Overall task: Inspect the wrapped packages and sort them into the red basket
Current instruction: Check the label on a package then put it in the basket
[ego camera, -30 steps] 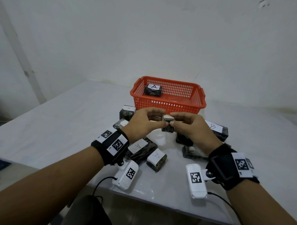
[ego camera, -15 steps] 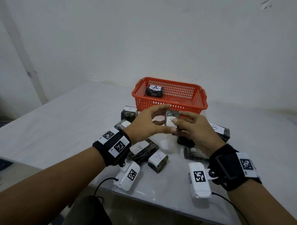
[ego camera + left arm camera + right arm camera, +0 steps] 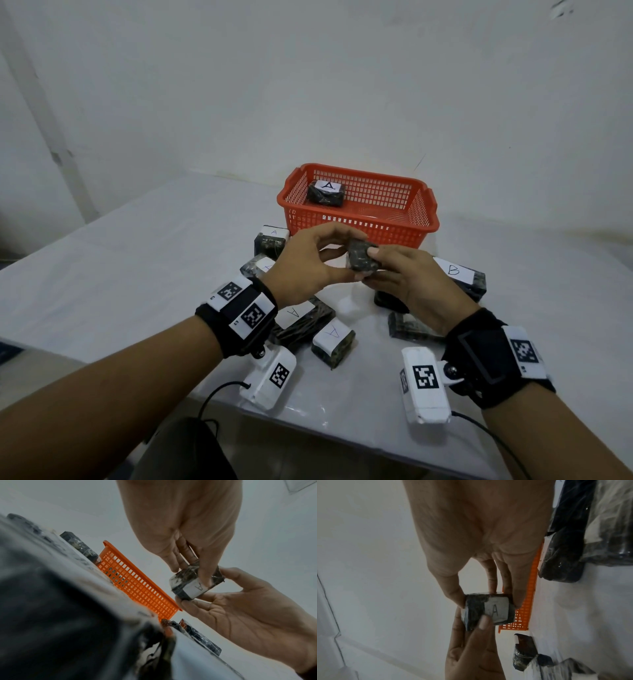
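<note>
A small dark wrapped package point(image 3: 361, 260) is held in the air in front of the red basket point(image 3: 359, 228). My left hand point(image 3: 344, 258) pinches it from the left and my right hand point(image 3: 380, 270) from the right. In the head view its dark side faces up. The wrist views show its white label marked A point(image 3: 494, 610), with my left thumb point(image 3: 204, 580) at the label's edge. My right hand point(image 3: 240, 608) supports the package point(image 3: 188, 580) from below. One package labelled A point(image 3: 325, 193) lies in the basket's far left corner.
Several wrapped packages lie on the white table point(image 3: 137, 274) under and around my hands: ones labelled A point(image 3: 272, 240) point(image 3: 334, 341) to the left and front, one labelled B point(image 3: 459, 277) to the right, and dark ones point(image 3: 409, 329) beneath my right wrist. The wall stands close behind the basket.
Both hands have turned the package over: its white label faced up, then toward me, and now faces down and away, with the dark wrap on top.
</note>
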{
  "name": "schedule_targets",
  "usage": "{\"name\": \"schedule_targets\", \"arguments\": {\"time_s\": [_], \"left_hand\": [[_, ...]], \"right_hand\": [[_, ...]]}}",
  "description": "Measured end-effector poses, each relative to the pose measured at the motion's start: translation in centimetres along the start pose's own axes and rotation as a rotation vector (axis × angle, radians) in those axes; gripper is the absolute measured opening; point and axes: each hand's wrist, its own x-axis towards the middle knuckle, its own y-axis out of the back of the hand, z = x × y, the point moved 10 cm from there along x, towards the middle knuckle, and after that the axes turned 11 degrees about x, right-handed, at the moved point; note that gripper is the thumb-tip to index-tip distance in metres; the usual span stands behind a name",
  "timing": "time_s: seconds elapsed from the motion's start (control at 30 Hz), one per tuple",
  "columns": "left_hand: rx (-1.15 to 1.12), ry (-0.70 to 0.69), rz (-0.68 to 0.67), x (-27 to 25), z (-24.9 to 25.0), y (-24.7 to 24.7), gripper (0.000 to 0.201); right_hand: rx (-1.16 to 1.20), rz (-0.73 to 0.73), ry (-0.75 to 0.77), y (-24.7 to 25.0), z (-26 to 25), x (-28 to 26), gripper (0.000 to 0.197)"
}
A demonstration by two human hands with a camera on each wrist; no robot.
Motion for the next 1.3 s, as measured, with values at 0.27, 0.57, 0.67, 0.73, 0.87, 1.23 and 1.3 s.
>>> {"name": "schedule_targets", "arguments": {"time_s": [0.27, 0.57, 0.67, 0.73, 0.87, 1.23, 1.3], "left_hand": [[0.006, 0.122, -0.022, 0.1, -1.1, -0.2, 0.05], [-0.028, 0.13, -0.067, -0.3, -0.3, -0.5, 0.067], [-0.027, 0.105, -0.06, -0.4, 0.1, -0.5, 0.062], [-0.04, 0.097, -0.035, -0.3, 0.0, -0.2, 0.058], [-0.04, 0.102, 0.019, -0.1, -0.4, 0.2, 0.057], [-0.097, 0.159, -0.022, -0.1, -0.7, 0.5, 0.066], [-0.112, 0.17, -0.046, -0.1, -0.7, 0.5, 0.058]], "right_hand": [[0.065, 0.034, 0.067, 0.9, -0.7, 0.0, 0.038], [-0.011, 0.097, 0.144, 1.8, -1.8, -0.3, 0.021], [-0.028, 0.038, 0.137, 1.6, -1.8, -0.4, 0.024], [0.027, -0.018, 0.11, 1.2, -1.5, -0.5, 0.028], [0.103, -0.144, 0.065, -0.1, -1.3, -0.8, 0.05], [0.068, -0.202, 0.07, -0.8, -1.8, -1.1, 0.043], [0.065, -0.183, 0.063, -0.5, -1.7, -0.9, 0.049]]}}
